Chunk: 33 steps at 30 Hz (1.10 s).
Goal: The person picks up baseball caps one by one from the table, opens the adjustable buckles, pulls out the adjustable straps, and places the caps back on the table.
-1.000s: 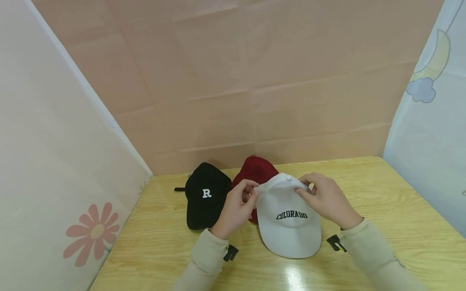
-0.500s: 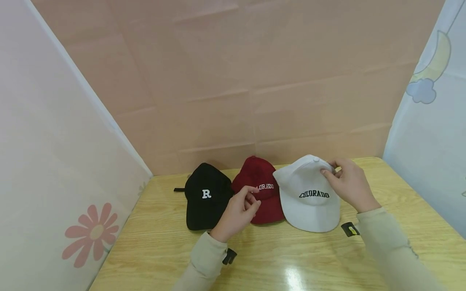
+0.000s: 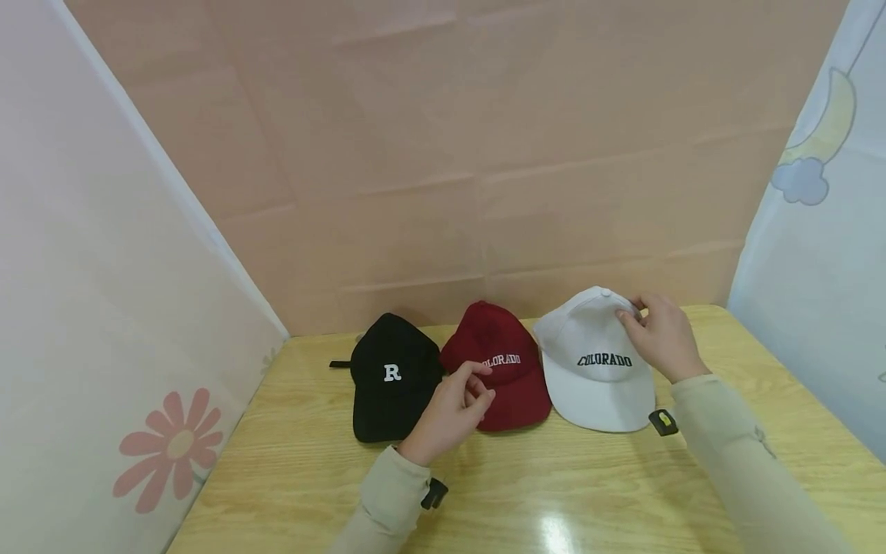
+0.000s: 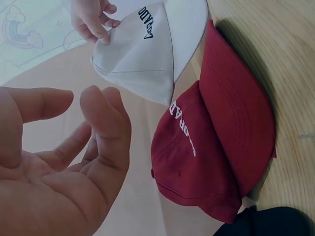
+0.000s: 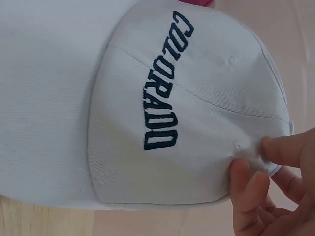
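Observation:
My right hand (image 3: 666, 337) pinches the crown of a white baseball cap (image 3: 597, 396) lettered COLORADO, at the right of the row in the head view. Up close in the right wrist view, thumb and fingers (image 5: 283, 150) gather the fabric near the crown's top. Beside it a dark red cap (image 3: 519, 404), with white lettering, lies brim toward me. In front of that cap hovers my left hand (image 3: 450, 412), fingers loosely bent and holding nothing; it covers part of the red cap. To the left lies a black cap (image 3: 391, 404) with a white R.
All three caps rest in a side-by-side row on a wood-grain table (image 3: 291, 477), near its back edge. A tan cloth wall (image 3: 388, 169) rises behind. Pale printed panels (image 3: 124, 292) stand on the left and right. The black cap's strap (image 3: 340, 364) sticks out leftward.
The white cap has moved right and back, off the red cap, carried by my right hand. My left hand has let go of it and stays in front of the red cap.

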### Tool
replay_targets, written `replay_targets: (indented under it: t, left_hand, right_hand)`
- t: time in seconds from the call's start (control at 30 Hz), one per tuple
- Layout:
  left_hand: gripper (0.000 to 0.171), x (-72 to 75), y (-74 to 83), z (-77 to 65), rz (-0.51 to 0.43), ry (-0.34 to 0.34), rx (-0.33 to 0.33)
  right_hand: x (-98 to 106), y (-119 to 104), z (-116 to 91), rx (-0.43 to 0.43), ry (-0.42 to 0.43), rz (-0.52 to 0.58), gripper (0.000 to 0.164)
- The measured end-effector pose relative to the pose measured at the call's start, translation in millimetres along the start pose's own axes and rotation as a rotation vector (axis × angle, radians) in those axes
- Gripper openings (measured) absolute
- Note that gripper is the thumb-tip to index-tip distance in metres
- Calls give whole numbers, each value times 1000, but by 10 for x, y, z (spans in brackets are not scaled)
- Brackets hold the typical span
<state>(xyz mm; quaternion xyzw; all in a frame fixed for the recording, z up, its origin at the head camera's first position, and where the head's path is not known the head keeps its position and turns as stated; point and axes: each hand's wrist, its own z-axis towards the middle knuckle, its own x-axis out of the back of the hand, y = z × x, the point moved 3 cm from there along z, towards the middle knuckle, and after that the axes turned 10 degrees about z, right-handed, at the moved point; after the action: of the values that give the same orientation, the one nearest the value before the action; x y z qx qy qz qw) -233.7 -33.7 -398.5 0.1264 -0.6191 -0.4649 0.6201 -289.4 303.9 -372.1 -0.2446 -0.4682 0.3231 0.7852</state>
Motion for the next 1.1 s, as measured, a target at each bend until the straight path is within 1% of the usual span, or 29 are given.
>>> replay_targets:
  t: [0.23,0.4,0.63,0.7,0.83,0.93,1.03,1.1]
  left_hand:
    - [28,-2,-1,8,22,-1,-14]
    - [28,-7,-4,12,24,-10,-13]
    - [29,-15,3,-2,31,-35,-6]
    - [29,-18,-3,0,32,-42,-11]
    - [28,-23,-14,3,40,-56,-31]
    - [25,-26,-29,-5,73,-60,-47]
    - [22,-18,-56,-41,140,-56,-45]
    - [21,-7,-82,-87,201,-48,-31]
  right_hand:
    - [-27,73,86,-36,12,-8,24]
    - [-42,119,95,-64,3,5,29]
    - [-81,156,62,-99,-73,43,52]
    - [-93,151,51,-99,-93,46,54]
    - [-127,122,2,-97,-125,47,50]
    - [-168,92,-56,-90,-162,35,50]
    - [-208,53,-141,-70,-213,19,51]
    - [-230,30,-215,-55,-254,-7,55]
